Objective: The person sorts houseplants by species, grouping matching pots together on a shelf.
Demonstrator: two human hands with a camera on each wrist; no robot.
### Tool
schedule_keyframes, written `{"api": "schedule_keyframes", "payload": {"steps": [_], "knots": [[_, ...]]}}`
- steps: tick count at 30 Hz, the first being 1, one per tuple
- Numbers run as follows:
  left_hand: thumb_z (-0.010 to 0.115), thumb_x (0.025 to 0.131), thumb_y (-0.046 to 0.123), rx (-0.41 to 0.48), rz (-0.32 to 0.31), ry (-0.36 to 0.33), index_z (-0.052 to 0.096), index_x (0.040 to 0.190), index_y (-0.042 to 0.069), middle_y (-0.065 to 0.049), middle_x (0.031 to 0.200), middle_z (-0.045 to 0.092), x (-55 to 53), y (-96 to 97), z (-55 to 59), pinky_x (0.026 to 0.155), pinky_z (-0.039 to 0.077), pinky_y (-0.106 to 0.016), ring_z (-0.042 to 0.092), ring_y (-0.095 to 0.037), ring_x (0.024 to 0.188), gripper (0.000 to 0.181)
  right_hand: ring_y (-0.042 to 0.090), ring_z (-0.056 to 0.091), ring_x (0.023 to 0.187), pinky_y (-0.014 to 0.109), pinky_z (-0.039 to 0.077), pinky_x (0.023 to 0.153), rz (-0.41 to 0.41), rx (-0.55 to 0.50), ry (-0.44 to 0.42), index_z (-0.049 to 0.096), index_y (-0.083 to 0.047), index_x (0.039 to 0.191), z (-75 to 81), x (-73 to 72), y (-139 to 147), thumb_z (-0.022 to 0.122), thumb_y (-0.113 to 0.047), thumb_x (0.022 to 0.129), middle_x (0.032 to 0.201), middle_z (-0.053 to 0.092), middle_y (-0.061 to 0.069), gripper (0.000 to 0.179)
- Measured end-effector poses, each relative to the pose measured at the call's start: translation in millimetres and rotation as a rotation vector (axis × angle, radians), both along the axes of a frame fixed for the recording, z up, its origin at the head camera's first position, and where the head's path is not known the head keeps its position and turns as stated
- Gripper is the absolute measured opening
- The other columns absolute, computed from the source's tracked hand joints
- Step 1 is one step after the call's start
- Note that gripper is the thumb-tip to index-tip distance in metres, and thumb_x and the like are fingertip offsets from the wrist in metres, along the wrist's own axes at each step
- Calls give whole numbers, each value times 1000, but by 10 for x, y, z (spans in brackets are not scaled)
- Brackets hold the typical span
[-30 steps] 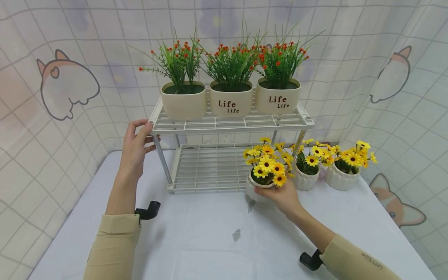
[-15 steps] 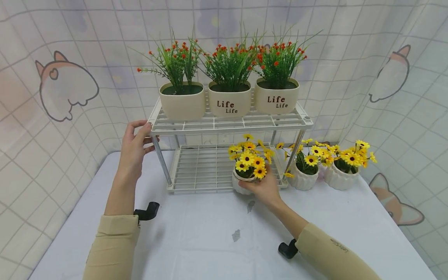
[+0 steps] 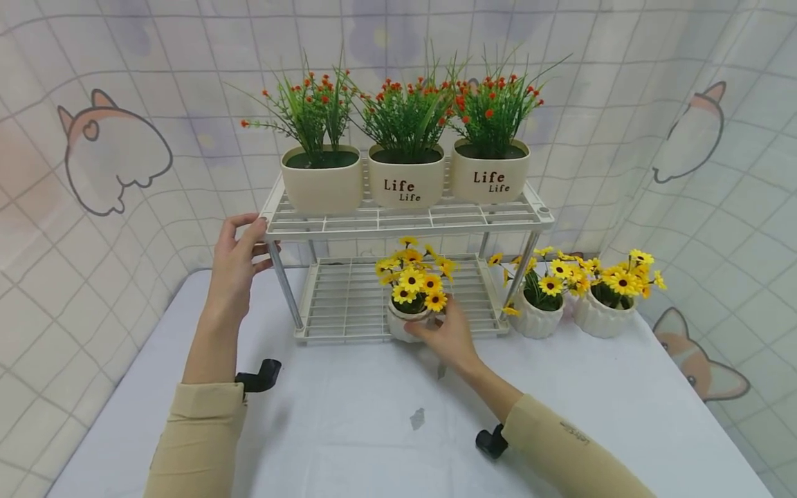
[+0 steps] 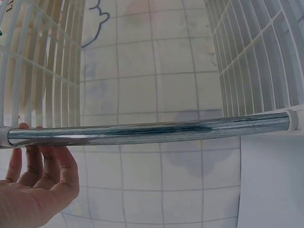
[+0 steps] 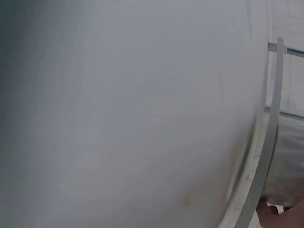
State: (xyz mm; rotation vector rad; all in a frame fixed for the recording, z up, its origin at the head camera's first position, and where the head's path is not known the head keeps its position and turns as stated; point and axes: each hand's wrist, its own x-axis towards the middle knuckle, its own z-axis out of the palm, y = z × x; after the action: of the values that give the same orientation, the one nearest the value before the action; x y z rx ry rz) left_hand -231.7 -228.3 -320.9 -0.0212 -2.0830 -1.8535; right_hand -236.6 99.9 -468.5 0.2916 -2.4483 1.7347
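Observation:
A two-tier white wire shelf rack (image 3: 398,234) stands on the table. At its upper left corner my left hand (image 3: 234,266) grips the frame, thumb on the edge and fingers behind; in the left wrist view the fingers (image 4: 61,166) curl by the metal post (image 4: 156,133). My right hand (image 3: 450,337) holds a small white pot (image 3: 401,324) of yellow flowers (image 3: 412,278) by its side, at the front edge of the lower shelf (image 3: 345,297). Whether the pot touches the shelf, I cannot tell. Only a bit of that hand shows in the blurred right wrist view.
Three cream planters (image 3: 405,181) with red-flowered grass line the top shelf. Two more white pots of yellow flowers, a nearer one (image 3: 538,318) and a farther one (image 3: 604,315), stand on the table right of the rack. A patterned curtain (image 3: 218,138) hangs behind.
My right hand has carried the potted yellow flowers leftward, from the rack's front right to the middle of the lower shelf's front edge. My left hand stays on the corner.

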Motion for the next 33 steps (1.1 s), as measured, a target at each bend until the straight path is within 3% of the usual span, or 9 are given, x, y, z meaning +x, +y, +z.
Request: {"api": "schedule_keyframes", "payload": {"steps": [14,24,33], "knots": [[49,108,44,-19,9,3,47,139,21,-2,117,63,20,34,-22,92,44,-37,60,-19,106,38,35,53,132,50,44,106,151,63,-117,36,1,152,143,-107,-463,88,-22,82,144,54,19,90],[49,108,45,-3,15,-15,46,138,22,-1,115,63,27,44,-13,93,45,-37,60,-19,107,38,30,58,118,45,50,96,151,49,-24,51,-1,142,118,-130,-786,89,-22,82,133,57,15,75],[50,108,43,-2,17,-1,47,138,22,0,114,63,5,34,5,93,44,-38,60,-19,106,37,29,58,117,42,51,94,123,22,-52,46,0,144,144,-180,-1028,89,-21,81,132,58,15,78]]}}
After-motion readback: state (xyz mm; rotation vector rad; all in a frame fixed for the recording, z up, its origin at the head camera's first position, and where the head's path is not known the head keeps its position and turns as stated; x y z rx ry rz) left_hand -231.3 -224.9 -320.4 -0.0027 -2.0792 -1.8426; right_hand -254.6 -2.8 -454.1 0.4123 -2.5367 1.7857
